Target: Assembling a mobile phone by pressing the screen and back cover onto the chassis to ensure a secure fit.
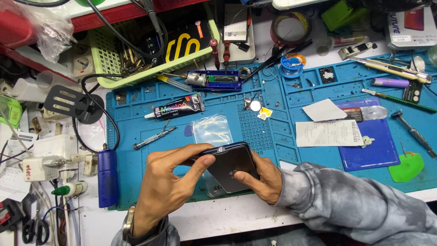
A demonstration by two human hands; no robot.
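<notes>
Both hands, left [166, 187] and right [259, 180], grip a dark phone [232, 166] over the blue mat's [273, 132] near edge, a glue tube [177, 108] at eleven o'clock and a paper slip [328, 133] at two o'clock.

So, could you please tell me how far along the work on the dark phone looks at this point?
Done, by the look of it: the tube of adhesive lies capped on the blue mat, and a screwdriver is set down. In hand: both hands, left and right, grip the dark phone back side up, fingers pressing its edges. Left: cannot tell whether the back is fully seated; loose small parts remain on the mat.
</notes>
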